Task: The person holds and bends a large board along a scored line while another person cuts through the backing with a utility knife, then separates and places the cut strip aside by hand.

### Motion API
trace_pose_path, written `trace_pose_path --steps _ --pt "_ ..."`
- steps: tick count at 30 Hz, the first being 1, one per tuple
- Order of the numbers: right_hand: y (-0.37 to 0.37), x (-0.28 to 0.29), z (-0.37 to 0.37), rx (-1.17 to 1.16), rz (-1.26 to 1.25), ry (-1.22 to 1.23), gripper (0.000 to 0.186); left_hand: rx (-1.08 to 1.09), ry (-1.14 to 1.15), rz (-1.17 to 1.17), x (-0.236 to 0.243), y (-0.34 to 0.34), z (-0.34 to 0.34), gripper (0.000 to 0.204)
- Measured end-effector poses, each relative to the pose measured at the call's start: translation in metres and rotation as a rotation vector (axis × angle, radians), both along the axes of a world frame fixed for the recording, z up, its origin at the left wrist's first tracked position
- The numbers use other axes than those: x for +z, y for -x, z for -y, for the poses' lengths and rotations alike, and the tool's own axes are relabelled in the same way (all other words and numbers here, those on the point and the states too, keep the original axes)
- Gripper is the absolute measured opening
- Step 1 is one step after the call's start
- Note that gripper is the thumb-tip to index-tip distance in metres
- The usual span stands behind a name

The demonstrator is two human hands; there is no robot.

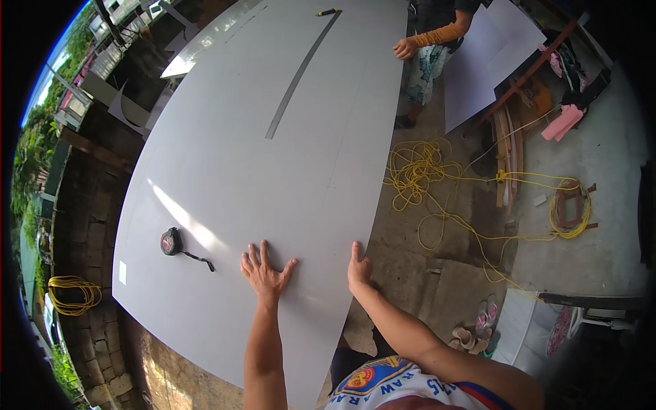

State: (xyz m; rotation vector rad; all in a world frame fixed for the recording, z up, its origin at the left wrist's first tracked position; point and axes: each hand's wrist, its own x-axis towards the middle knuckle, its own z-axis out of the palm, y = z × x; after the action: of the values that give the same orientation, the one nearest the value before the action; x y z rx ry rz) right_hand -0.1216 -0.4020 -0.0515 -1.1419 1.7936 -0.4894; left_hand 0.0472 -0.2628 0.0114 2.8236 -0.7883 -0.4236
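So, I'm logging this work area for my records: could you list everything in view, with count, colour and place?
large sheet: one, pale grey, centre
tape measure: one, black and red, sheet's left side
ruler: one, grey, sheet's far half
cutter-like tool: one, yellow and black, by ruler's far end
label: one, white, sheet's left edge
yellow cord: several loops, floor at right; another coil at left
panel: at least one, pale, upper right
cloth: one, pink, right
footwear: several, mixed colours, lower right
co-worker: one, orange-brown sleeve, top right
left hand: one, bare, spread on sheet
right hand: one, bare, sheet's right edge
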Motion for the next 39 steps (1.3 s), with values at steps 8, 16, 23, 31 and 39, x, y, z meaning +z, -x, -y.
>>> trace_pose_path --steps 8,16,23,31,39 --pt "-0.018 0.027 -0.004 -0.142 0.132 -0.036 0.089 -0.003 0.065 0.158 -0.024 -0.022 -0.009 0.112" --pt "-0.018 0.029 -0.006 -0.102 0.01 -0.215 0.1 0.126 -0.059 0.136 -0.016 -0.018 -0.006 0.119" --pt "-0.014 0.034 0.001 -0.084 0.096 -0.256 0.085 0.111 -0.079 0.083 -0.016 -0.023 0.002 0.122" --pt "-0.006 -0.003 0.002 -0.17 0.049 -0.333 0.095 0.112 -0.171 0.058 -0.014 -0.023 0.007 0.123" --pt "-0.014 0.009 0.006 -0.212 0.045 -0.433 0.103 0.135 -0.197 0.012 -0.016 -0.025 0.004 0.124"
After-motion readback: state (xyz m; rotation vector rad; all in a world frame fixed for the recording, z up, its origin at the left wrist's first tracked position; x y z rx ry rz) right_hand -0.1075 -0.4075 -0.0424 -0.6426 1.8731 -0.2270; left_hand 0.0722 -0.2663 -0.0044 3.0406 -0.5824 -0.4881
